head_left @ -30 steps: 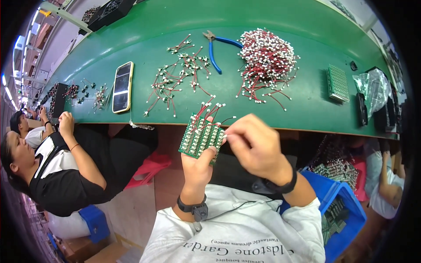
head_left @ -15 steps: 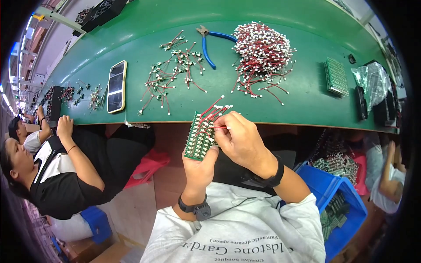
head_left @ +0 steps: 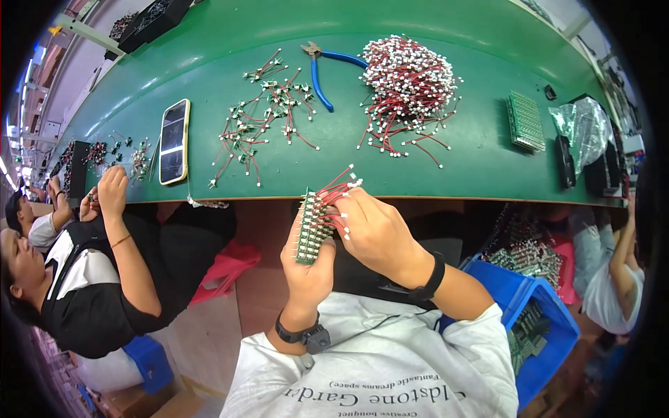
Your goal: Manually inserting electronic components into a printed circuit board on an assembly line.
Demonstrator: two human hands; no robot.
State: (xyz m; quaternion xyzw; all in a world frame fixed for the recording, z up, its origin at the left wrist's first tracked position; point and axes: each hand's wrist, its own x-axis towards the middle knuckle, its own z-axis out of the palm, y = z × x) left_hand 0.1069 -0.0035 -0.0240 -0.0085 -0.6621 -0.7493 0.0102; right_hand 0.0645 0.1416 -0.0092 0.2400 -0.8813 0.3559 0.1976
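The green table [head_left: 209, 76] stretches beyond both hands. To the left of the left hand, well apart, a co-worker [head_left: 104, 272] sits in black and white clothes. A blue bin [head_left: 566, 362] with green boards inside stands to the right of the right hand, closer to the body. Ahead of the right hand is a big pile of red wires [head_left: 408, 80] with white connectors; ahead and leftward of the left hand, looser wired pieces [head_left: 265, 104] are scattered. The right hand [head_left: 376, 233] has its fingers bent narrowly against the board; the tips are hidden, so I cannot tell whether they pinch a wire. The left hand [head_left: 305, 275] holds the green circuit board [head_left: 306, 233], tilted, with the thumb near its lower end. Farther left lies a phone [head_left: 173, 143]. Straight ahead are blue-handled pliers [head_left: 318, 87], handles spread. Smallest, thin red leads [head_left: 334, 189] rise from the board beside the right fingers.
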